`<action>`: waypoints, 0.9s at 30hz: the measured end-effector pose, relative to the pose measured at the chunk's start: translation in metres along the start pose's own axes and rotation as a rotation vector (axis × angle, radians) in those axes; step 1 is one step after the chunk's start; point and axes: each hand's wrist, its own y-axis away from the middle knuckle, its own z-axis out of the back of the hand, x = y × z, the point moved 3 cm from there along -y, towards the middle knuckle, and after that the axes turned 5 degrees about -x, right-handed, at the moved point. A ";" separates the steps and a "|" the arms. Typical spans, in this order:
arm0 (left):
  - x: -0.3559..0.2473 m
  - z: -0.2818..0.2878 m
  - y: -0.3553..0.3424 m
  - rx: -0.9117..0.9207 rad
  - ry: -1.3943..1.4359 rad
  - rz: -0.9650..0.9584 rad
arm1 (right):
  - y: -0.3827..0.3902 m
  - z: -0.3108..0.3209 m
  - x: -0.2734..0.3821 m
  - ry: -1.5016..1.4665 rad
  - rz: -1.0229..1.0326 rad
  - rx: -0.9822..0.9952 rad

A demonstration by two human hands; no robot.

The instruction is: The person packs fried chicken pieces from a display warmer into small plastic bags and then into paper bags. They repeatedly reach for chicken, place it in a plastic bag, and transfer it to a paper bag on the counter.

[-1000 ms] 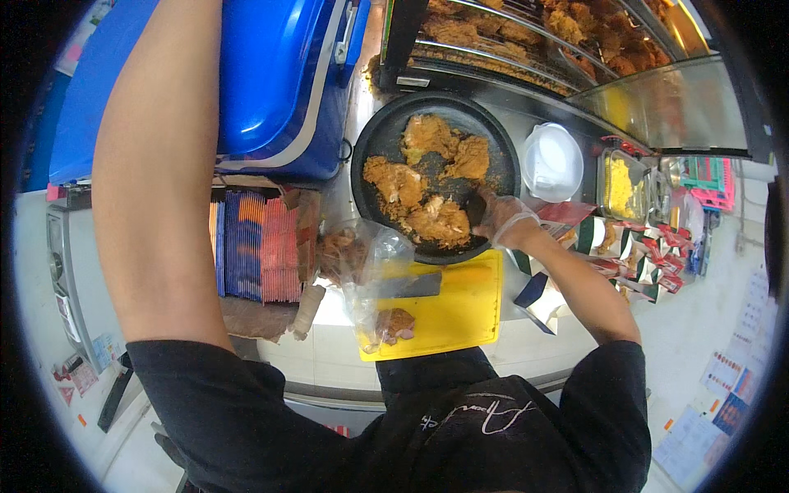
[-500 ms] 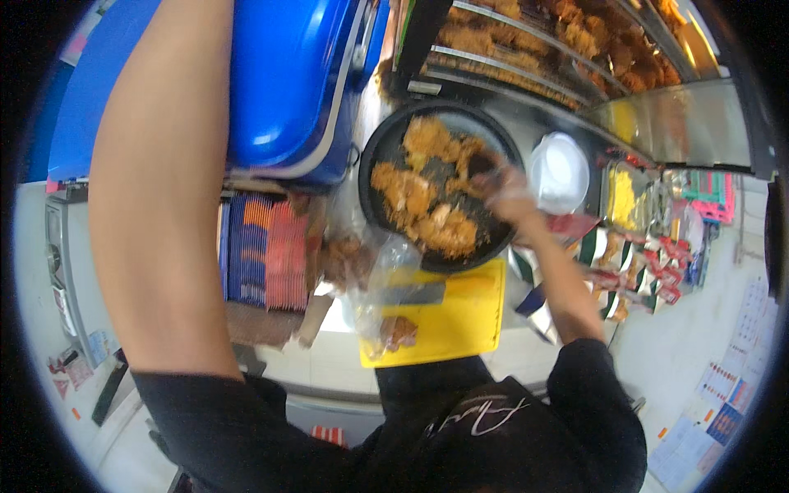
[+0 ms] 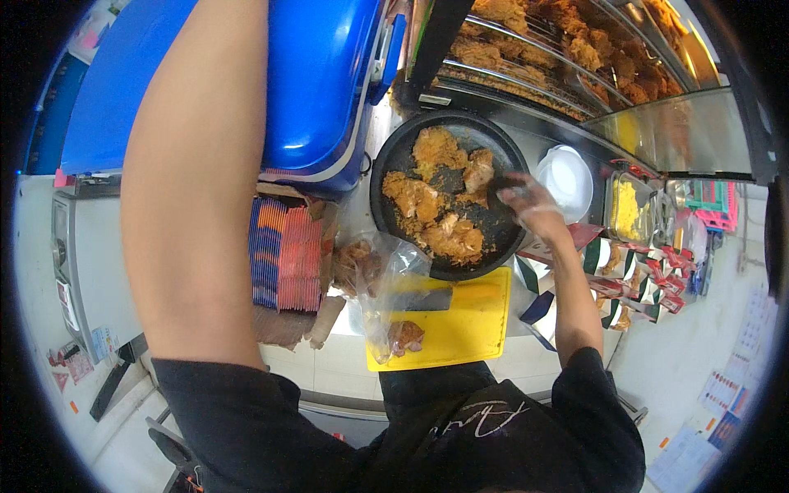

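Note:
My right hand is over the right side of a round black pan. Its fingers are curled at a small dark round thing whose kind I cannot make out. Several pieces of browned, crumb-coated chicken lie in the pan, with loose crumbs around them. One piece sits just left of the dark thing. My left forearm reaches up past the top edge, so my left hand is out of sight.
Below the pan, a yellow cutting board bears a knife and a meat piece by a clear plastic bag. A blue cooler stands left. Right are a white bowl and filled paper packets; a glass display case stands behind.
My right hand has shifted down and slightly right over the pan with the dark thing, uncovering a chicken piece. The whole view has shifted a little.

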 end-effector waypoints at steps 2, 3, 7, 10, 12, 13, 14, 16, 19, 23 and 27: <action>0.000 0.000 -0.003 0.007 0.006 0.001 | 0.030 -0.006 -0.027 -0.234 -0.206 0.074; 0.001 -0.001 -0.004 0.012 0.008 0.000 | 0.037 -0.008 -0.032 -0.357 -0.309 0.118; 0.004 -0.005 -0.014 0.010 -0.034 0.010 | 0.024 -0.017 0.059 1.049 0.119 0.201; 0.013 -0.019 -0.035 0.096 -0.019 -0.011 | -0.014 -0.056 0.127 0.701 0.565 -0.127; 0.003 -0.016 -0.026 0.080 0.006 0.003 | -0.054 -0.089 0.119 1.007 0.655 0.033; 0.003 -0.011 -0.020 0.064 0.013 0.015 | -0.069 -0.105 0.112 1.104 0.703 0.113; 0.003 -0.006 -0.011 0.050 0.034 -0.027 | -0.077 -0.111 0.106 1.113 0.729 0.175; -0.003 0.007 0.004 0.009 0.046 0.013 | -0.084 -0.113 0.098 1.099 0.880 0.312; 0.000 0.011 0.002 0.055 0.102 0.062 | -0.083 -0.115 0.090 1.176 0.846 0.445; 0.015 -0.028 -0.042 -0.368 0.356 -0.232 | -0.106 -0.114 0.080 1.010 0.981 0.342; -0.009 0.010 -0.065 -0.845 0.380 -0.769 | -0.129 -0.090 0.062 -0.017 1.120 -0.311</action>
